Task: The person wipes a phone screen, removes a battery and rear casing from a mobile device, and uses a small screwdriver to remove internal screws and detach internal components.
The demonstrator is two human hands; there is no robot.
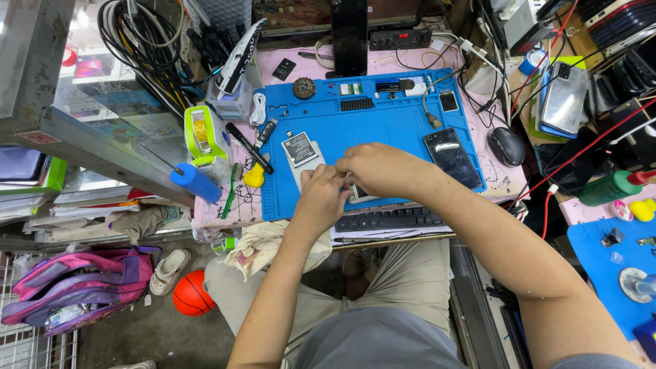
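Observation:
My left hand [320, 198] and my right hand [372, 169] meet over the near edge of a blue work mat [383, 123]. Between them they hold a small opened phone [359, 195], mostly hidden by the fingers. My left hand grips its left side, and my right hand curls over its top. Just left of the hands lies a flat battery [299, 149] with a dark label. A black phone [452, 157] lies face up on the mat to the right of my right hand.
A black keyboard [389, 220] sits under the mat's near edge. A mouse [506, 145], cables and stacked phones [564, 99] crowd the right. A blue bottle [196, 182], green brush [231, 188] and a green and white device [202, 135] stand left. An orange ball [191, 294] and a backpack [78, 283] lie on the floor.

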